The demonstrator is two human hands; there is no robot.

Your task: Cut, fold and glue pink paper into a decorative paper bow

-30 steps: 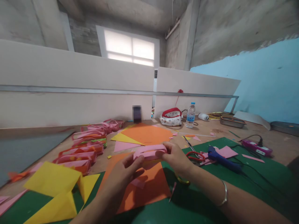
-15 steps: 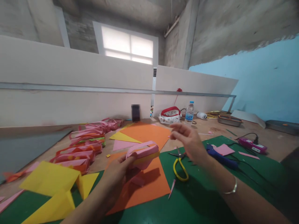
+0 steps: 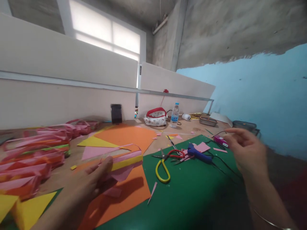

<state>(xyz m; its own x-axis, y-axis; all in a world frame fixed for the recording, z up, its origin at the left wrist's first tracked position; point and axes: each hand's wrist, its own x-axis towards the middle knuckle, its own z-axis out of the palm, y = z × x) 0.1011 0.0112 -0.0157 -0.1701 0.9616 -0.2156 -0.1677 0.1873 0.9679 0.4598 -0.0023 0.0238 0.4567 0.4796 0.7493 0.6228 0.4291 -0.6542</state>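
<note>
My left hand (image 3: pixel 92 182) grips a folded pink and yellow paper piece (image 3: pixel 126 159) just above an orange sheet (image 3: pixel 120 195) on the green cutting mat (image 3: pixel 192 195). My right hand (image 3: pixel 248 150) hovers in the air at the right with its fingers loosely spread and nothing in them, near a pink power strip (image 3: pixel 220 141). Yellow-handled scissors (image 3: pixel 162 167), red-handled scissors (image 3: pixel 176 154) and a blue glue gun (image 3: pixel 198 153) lie on the mat between my two hands.
A row of finished pink and orange paper pieces (image 3: pixel 33 156) lines the table's left side. Larger orange, yellow and pink sheets (image 3: pixel 120 137) lie behind. A water bottle (image 3: pixel 175 115), a red-trimmed pouch (image 3: pixel 155 116), a dark phone (image 3: pixel 116 113) and a metal tray (image 3: pixel 208 121) stand by the back partition.
My right hand let go of the paper piece and swung far to the right. My left hand kept the piece and lowered it. The view turned right.
</note>
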